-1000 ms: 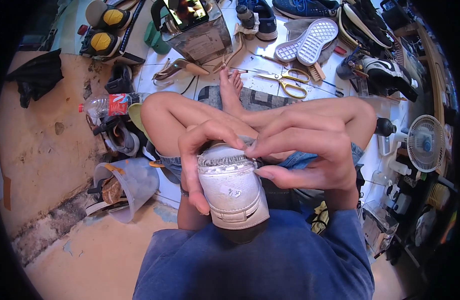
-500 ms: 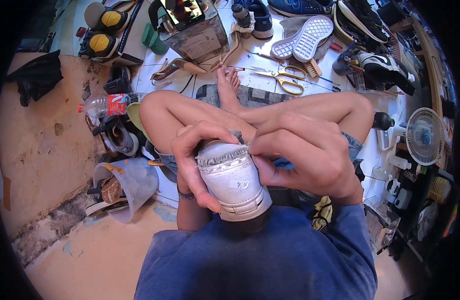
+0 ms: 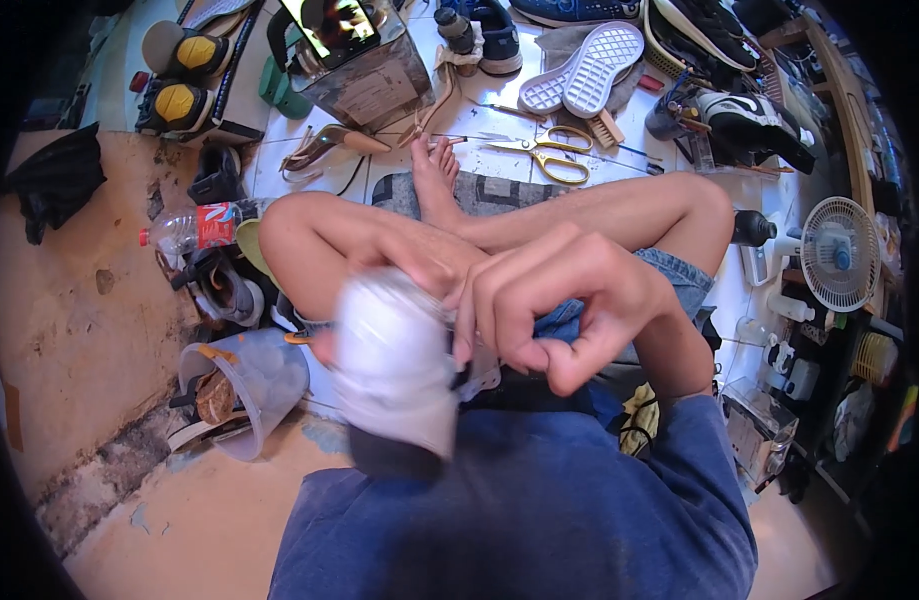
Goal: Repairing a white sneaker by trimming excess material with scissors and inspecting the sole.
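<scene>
One white shoe (image 3: 394, 365), blurred, is held well to the near side of the yellow-handled scissors (image 3: 534, 148), clamped between the thumb and fingers of the left hand (image 3: 416, 264). Also on the scissors' near side, the right hand (image 3: 569, 295) is curled just beside the shoe; whether its fingertips are pinched together cannot be told. Repositioning of the shoe is judged the step in hand, and a steadied hold seems called for.

Shoe-repair wkshp, prob a small one: loose white soles (image 3: 604, 65), gold-handled scissors (image 3: 539, 149) + a brush (image 3: 607, 130) on the tiles (image 3: 489, 125) approx 1 o'clock, b/w sneaker (image 3: 744, 115) at 2, yellow-patched shoes (image 3: 179, 106) at 10, grey shoe (image 3: 241, 303) at 9.
</scene>
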